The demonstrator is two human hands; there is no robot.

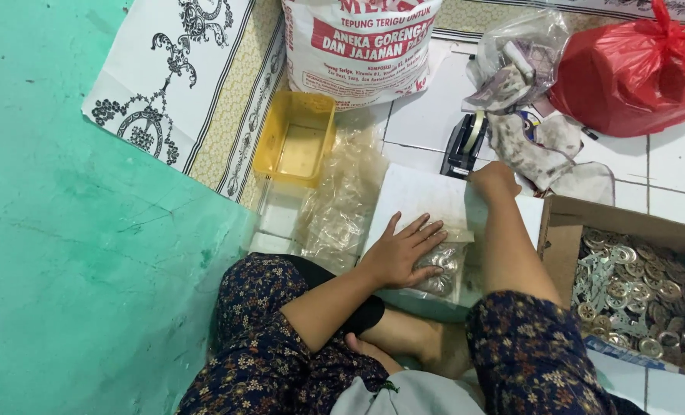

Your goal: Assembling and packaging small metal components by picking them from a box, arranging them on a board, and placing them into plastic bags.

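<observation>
Head camera, looking down past a seated person's floral-print knees: the left hand [401, 252] lies flat, fingers spread and gripping nothing, pressing on a small clear bag of silvery metal rings [439, 268] that rests on the near edge of a white board [427, 201] set on the tiled floor. The bag lies with its long axis running roughly near to far, its far end pointing up the board toward the right hand [493, 181]. That hand is curled at the board's far right corner; whether it clasps anything cannot be told, as the fingers are turned away. To the right, just beside the forearm, an open cardboard box [563, 238] holds a heap of similar metal rings and stamped strips. Left of the board lie crumpled clear plastic sheets [339, 207], and beyond them a shallow yellow plastic tray [296, 138]. Just past the right hand stands a black tape dispenser [465, 142], with soiled rags [538, 150] beside it. Farther back sit a large white printed sack [361, 46], a clear bag of odds and ends [523, 50] and a tied red plastic bag [634, 73]. A green wall [66, 253] fills the left.
</observation>
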